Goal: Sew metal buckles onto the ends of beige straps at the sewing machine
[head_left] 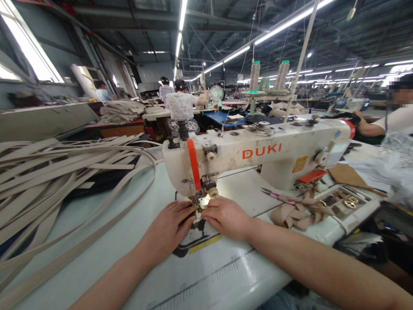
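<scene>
A white DUKI sewing machine (261,155) stands on the pale table (226,275). Both my hands rest at its needle and presser foot (198,204). My left hand (169,228) lies on the needle plate with fingers together, pointing at the foot. My right hand (226,217) pinches something small right beside the needle; the piece itself is hidden under my fingers. Its colour and shape do not show.
A large heap of beige straps (48,181) covers the table's left side. Folded beige strap pieces and pink snips (297,209) lie right of the machine, beside a tray of metal buckles (346,201). Thread cones (254,75) stand behind. Other workers sit at the back and far right.
</scene>
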Demonstrator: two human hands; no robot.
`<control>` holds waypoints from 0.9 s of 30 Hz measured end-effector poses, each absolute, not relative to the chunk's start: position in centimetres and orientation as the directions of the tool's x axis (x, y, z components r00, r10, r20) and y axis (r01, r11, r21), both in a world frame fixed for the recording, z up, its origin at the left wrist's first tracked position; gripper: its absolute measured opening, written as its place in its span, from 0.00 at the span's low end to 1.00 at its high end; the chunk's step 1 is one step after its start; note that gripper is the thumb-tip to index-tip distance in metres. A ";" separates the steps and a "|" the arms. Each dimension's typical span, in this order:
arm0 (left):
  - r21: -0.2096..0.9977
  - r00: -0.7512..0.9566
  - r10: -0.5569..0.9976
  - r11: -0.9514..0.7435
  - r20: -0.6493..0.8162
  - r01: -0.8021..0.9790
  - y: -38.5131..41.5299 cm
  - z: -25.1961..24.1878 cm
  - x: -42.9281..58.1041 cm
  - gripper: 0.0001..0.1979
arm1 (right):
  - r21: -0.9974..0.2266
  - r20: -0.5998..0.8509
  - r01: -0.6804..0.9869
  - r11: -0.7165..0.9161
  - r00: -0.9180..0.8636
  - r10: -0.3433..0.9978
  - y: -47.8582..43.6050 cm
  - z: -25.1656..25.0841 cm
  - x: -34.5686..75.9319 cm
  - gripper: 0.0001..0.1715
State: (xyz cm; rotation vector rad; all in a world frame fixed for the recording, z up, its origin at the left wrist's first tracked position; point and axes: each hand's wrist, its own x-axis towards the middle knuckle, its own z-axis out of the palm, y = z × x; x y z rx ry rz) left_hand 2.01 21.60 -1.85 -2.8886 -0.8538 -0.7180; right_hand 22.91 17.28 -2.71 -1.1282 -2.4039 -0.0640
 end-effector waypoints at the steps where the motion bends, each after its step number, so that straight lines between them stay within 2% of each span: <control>1: 0.090 0.738 0.505 -0.846 0.446 0.525 21.5 -1.8 2.0 0.20 | -0.157 0.444 0.735 0.660 -0.544 0.712 17.3 -2.7 22.9 0.13; 7: 0.180 0.688 0.604 -0.789 0.402 0.587 21.6 -1.7 1.9 0.20 | -0.225 0.491 0.704 0.673 -0.515 0.703 17.3 -2.8 23.1 0.12; 11: 0.204 0.641 0.680 -0.726 0.357 0.657 24.1 -1.6 2.5 0.19 | -0.349 0.553 0.705 0.617 -0.377 0.743 17.4 -2.8 23.5 0.12; 16: 0.170 0.670 0.663 -0.741 0.333 0.649 28.2 -1.0 5.0 0.14 | -0.448 0.603 0.709 0.544 -0.210 0.770 17.8 -2.6 24.0 0.10; 23: 0.088 0.719 0.632 -0.766 0.291 0.637 26.6 0.9 2.5 0.09 | -0.482 0.588 0.699 0.528 -0.188 0.786 18.0 -3.0 24.2 0.08; 27: 0.085 0.660 0.697 -0.703 0.281 0.706 22.5 0.4 -1.1 0.15 | -0.429 0.550 0.700 0.571 -0.299 0.780 17.6 -2.9 23.8 0.10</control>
